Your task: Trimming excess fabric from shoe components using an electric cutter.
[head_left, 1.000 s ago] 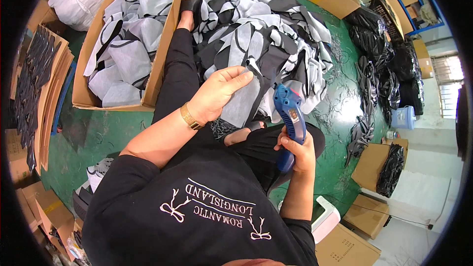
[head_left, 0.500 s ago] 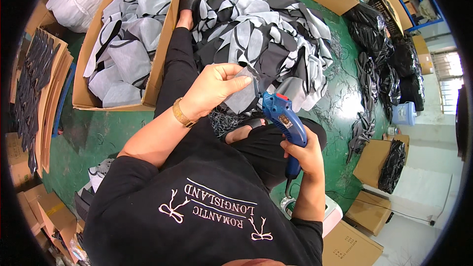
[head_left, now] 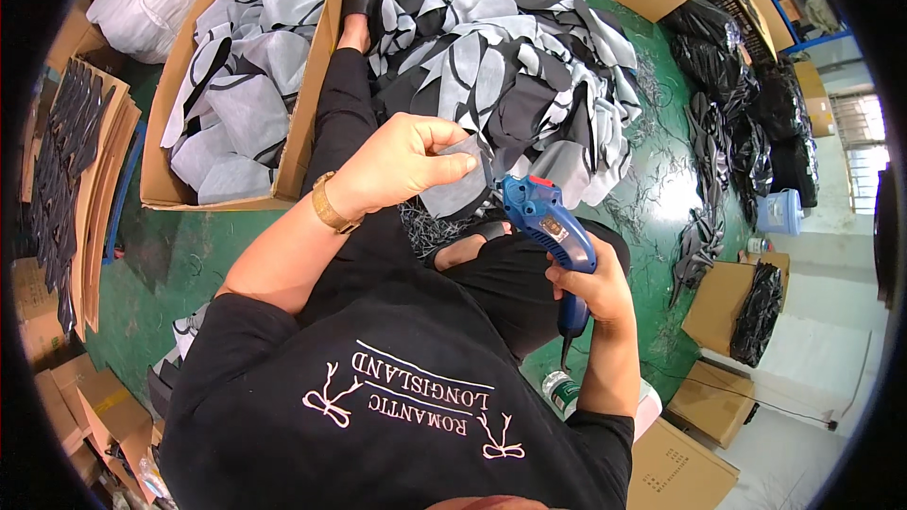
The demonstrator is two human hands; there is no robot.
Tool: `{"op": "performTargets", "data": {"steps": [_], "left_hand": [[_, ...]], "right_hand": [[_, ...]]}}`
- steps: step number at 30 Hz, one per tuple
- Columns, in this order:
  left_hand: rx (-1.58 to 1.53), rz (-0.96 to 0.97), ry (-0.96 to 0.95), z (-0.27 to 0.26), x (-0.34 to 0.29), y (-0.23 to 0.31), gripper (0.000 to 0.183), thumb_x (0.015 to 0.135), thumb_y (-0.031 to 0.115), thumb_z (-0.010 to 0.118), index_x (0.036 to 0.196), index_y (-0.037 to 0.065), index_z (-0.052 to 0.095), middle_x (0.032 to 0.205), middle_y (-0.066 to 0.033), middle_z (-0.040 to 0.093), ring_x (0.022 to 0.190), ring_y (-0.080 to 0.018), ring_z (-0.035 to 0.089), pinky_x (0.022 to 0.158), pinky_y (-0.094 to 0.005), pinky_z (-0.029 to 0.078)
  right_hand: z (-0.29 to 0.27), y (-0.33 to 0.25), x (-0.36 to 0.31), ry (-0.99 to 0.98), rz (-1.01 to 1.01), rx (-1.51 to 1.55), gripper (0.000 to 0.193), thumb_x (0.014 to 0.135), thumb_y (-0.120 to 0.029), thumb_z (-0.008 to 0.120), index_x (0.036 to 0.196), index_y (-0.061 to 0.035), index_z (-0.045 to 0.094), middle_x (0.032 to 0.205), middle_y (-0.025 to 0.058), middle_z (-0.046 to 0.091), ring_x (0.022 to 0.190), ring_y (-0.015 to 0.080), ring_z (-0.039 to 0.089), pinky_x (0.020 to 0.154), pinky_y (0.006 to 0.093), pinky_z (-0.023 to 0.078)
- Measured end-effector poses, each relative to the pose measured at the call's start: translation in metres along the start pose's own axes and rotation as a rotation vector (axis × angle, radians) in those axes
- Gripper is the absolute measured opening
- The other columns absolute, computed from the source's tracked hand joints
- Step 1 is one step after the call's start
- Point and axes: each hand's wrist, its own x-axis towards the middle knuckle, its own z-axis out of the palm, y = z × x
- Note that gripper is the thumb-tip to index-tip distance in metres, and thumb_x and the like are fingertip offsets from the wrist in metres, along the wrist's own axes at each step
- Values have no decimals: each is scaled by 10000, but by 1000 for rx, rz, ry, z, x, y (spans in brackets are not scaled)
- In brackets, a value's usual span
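Right hand (head_left: 593, 288) low in view, near the body: fingers wrapped tight around the grip of a blue glue gun (head_left: 551, 227). Gun points up and to the left; its nozzle sits just beside the lower edge of a grey fabric piece (head_left: 460, 187). A dark cord leaves the bottom of the grip.

Left hand (head_left: 402, 162) above the lap, gold watch (head_left: 330, 205) on the wrist. Thumb and fingertips pinched together on the upper left edge of the fabric piece; the piece hangs from that pinch, roughly upright, between the hand and the gun. Whether the nozzle touches the fabric: cannot tell.

Below the hands, the person's black trousers and one sandalled foot (head_left: 470, 247) tucked in on the lap side. The other leg stretches out ahead, sandal (head_left: 358, 2) at the far end.

Right of the stretched leg: a large pile (head_left: 510, 57) of grey, white and black cut pieces on the green floor (head_left: 198, 255). Left of the leg: an open cardboard box (head_left: 300, 123) filled with similar grey pieces.

Far left: stacked cardboard sheets (head_left: 85, 179) with dark pieces on them. Far right: black bundles (head_left: 746, 113), more cartons (head_left: 723, 297), a blue bucket (head_left: 780, 212).
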Motion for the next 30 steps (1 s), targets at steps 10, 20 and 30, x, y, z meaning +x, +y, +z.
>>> {"op": "performTargets", "data": {"steps": [10,20,30], "left_hand": [[203,63,-170,-12,1,-9,163,809,106,654,887,-35,633,698,23,578,661,-18,450,595,-223,408],[0,37,-75,13,3,-22,136,839,81,641,905,-38,642,737,38,583,694,-15,475,609,-210,416],[-1054,-465,-68,34,7,-69,617,904,580,443,1173,38,563,1082,-51,627,993,-185,602,898,-346,456]], "right_hand": [[-5,-11,6,-58,18,-74,387,695,-11,724,1056,31,591,764,22,588,559,110,552,536,260,458],[30,-9,40,108,-217,270,294,699,-77,730,923,33,575,745,67,584,578,162,581,550,288,489],[65,-13,54,346,-320,-264,428,616,-84,749,1006,15,603,779,54,611,705,109,561,670,284,475]]}}
